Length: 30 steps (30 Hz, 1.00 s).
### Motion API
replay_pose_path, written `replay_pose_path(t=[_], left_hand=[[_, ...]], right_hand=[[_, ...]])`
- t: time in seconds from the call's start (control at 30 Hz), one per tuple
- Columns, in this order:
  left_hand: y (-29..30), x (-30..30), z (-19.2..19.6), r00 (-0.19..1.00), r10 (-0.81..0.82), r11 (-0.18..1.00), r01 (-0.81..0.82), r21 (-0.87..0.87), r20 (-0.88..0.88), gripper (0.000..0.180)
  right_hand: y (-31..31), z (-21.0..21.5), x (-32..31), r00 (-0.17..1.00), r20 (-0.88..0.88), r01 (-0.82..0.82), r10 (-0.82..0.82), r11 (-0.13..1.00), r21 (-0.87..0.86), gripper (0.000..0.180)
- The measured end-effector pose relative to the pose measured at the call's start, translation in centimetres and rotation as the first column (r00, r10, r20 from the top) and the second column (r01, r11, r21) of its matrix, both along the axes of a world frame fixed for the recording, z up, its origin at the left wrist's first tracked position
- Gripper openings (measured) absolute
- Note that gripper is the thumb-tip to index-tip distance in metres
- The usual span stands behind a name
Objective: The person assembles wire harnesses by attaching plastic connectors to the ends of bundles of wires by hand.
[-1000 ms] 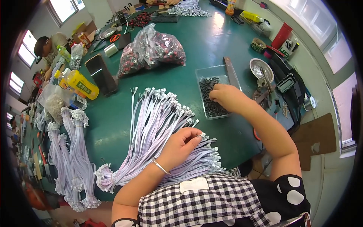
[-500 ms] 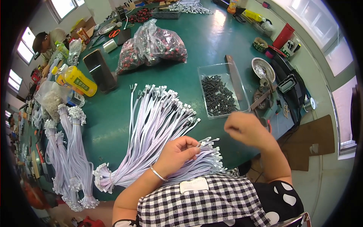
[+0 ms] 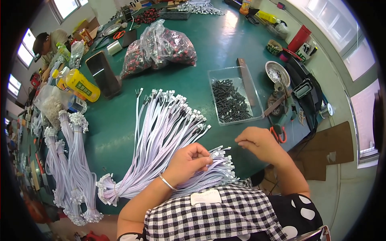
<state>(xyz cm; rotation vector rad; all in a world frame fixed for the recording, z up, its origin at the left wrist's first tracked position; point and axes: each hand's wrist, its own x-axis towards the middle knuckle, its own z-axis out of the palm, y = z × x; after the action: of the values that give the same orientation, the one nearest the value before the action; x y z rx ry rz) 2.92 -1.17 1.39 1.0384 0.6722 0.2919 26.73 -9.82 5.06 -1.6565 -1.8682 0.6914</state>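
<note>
My left hand [image 3: 188,159] is closed in a pinch over a fanned-out bundle of flat white cables [image 3: 161,136] with small white connectors at their ends. Between its thumb and forefinger seems to be the end of one cable, mostly hidden by the fingers. To the right, my right hand [image 3: 260,143] hovers above the table with thumb and fingertips pressed together; whatever they pinch is too small to make out. Just beyond it stands a clear plastic tray [image 3: 257,116] holding many short black tubes [image 3: 230,100]. A rubber band ties the cables at their near left end.
Tied cable bundles [image 3: 76,160] lie at the left. Farther back are a phone [image 3: 103,75], a yellow drink bottle [image 3: 82,85] and clear bags of red-and-black parts [image 3: 161,50]. Red-handled scissors [image 3: 278,134] and a metal bowl [image 3: 277,74] lie right. Another person [image 3: 50,50] sits far left.
My right hand has come down a little from beside the tray toward me, its fingertips now drawn together and pointing left. My left hand stays nearly in place over the cables.
</note>
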Motion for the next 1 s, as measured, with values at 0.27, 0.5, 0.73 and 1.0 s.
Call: replay_pose_path(t=[0.27,0.5,0.73,1.0], left_hand=[[0.3,-0.1,-0.3,0.997,0.033,0.996,-0.027,-0.088,0.067,0.010],[0.3,-0.1,-0.4,0.996,0.037,0.993,-0.028,-0.111,0.079,0.012],[0.3,-0.1,-0.4,0.996,0.036,0.992,-0.027,-0.123,0.076,0.012],[0.3,0.0,-0.3,0.997,0.031,0.992,-0.022,-0.122,0.071,0.011]], right_hand=[[1.5,-2.1,-4.6,0.743,-0.629,0.129,-0.228,0.971,-0.200,0.009],[1.7,-2.3,-5.0,0.704,-0.649,0.097,-0.287,0.945,-0.313,0.009],[1.8,-2.1,-5.0,0.774,-0.596,0.105,-0.215,0.971,-0.214,0.009],[1.9,-1.6,-4.9,0.836,-0.533,0.072,-0.131,0.989,-0.131,0.008]])
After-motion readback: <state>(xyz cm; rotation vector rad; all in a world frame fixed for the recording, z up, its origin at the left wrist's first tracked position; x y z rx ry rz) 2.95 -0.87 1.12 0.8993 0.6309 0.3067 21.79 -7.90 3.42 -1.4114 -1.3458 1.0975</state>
